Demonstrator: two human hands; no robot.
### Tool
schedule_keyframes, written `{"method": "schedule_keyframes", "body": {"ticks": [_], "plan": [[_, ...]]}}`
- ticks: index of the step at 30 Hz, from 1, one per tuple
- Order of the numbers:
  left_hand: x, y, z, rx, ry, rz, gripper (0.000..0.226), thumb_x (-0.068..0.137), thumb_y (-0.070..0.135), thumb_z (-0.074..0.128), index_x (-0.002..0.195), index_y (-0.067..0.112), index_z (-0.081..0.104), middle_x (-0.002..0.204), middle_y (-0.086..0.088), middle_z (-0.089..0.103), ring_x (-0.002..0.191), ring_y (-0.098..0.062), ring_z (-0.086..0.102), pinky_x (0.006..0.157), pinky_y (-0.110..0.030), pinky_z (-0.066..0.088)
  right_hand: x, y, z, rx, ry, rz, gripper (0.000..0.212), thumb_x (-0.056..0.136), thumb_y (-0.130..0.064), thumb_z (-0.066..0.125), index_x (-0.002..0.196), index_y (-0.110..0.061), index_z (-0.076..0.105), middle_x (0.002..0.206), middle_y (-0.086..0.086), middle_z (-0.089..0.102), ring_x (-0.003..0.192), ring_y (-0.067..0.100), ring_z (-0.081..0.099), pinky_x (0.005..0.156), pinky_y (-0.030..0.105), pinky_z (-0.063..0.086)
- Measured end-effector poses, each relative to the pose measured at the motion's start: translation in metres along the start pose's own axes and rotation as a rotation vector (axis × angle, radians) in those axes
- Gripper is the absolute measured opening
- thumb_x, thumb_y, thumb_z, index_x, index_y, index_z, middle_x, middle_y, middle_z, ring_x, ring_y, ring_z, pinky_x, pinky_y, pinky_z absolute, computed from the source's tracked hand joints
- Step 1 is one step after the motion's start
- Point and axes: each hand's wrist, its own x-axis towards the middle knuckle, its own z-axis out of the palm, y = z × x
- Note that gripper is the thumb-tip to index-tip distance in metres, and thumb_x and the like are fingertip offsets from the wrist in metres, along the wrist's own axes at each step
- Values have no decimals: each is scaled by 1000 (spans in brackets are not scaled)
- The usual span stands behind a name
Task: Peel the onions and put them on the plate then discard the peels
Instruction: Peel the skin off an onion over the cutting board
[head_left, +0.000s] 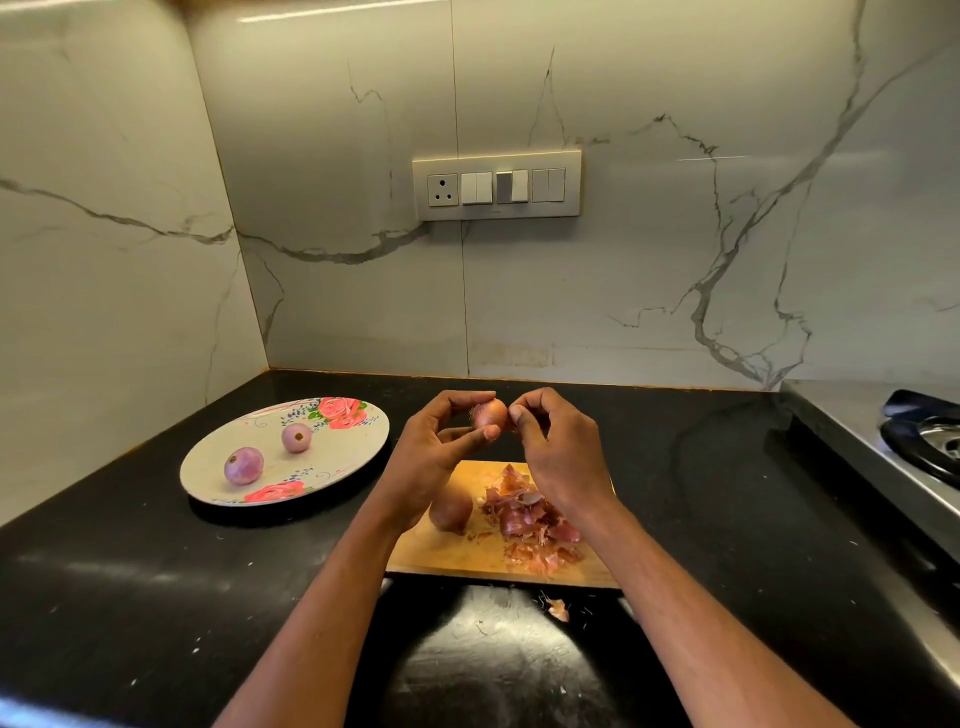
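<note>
An onion (491, 413) is held up by the left hand (441, 447), and its skin is pinched by the right hand (556, 447). Two peeled onions (244, 465) are seen on the plate (358, 447).

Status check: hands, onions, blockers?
Left hand grips unpeeled onion; right hand pinches its skin. Two peeled on plate. One unpeeled on board. No blockers.

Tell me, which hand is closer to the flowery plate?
Left. The left hand holds up an onion just right of the plate; the right hand, picking at that onion, is farther right, above the cutting board.
</note>
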Motion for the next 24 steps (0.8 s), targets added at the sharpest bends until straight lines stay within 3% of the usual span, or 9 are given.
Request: {"method": "schedule_keyframes", "body": {"ticks": [5, 11, 15, 20, 24], "plan": [[1, 0, -2, -6, -16, -18, 38, 89, 19, 72, 124, 31, 63, 128, 8, 62, 116, -10, 61, 86, -21, 55, 1, 1, -3, 188, -82, 174, 21, 104, -31, 51, 111, -18, 66, 100, -1, 71, 87, 13, 70, 76, 29, 62], [2, -1, -3, -32, 44, -51, 45, 83, 37, 72, 127, 29, 63, 124, 3, 67, 111, -12, 67, 91, -28, 58, 2, 4, -7, 198, -179, 99, 22, 96, -37, 66, 116, -29, 69, 108, -14, 70, 107, 7, 65, 89, 38, 60], [1, -3, -3, -14, 67, -46, 44, 80, 38, 73, 122, 30, 64, 121, 3, 68, 108, -12, 68, 84, -24, 58, 1, 3, -11, 149, -212, 63, 25, 92, -37, 71, 116, -28, 71, 108, -14, 71, 105, 4, 65, 88, 28, 58], [0, -2, -1, 82, 115, 5, 41, 73, 40, 75, 113, 33, 65, 116, 7, 66, 106, -10, 65, 76, -20, 57, -1, -1, -8, -31, -182, 35, 15, 94, -30, 70, 107, -25, 74, 95, -14, 70, 89, 0, 64, 71, 11, 49], [0, -3, -1, 136, 106, 11, 44, 72, 45, 73, 115, 34, 65, 115, 6, 67, 103, -10, 66, 84, -27, 59, -1, -1, -7, -110, -205, 51, 11, 96, -31, 67, 103, -24, 72, 90, -12, 68, 83, 5, 62, 73, 24, 54]]}}
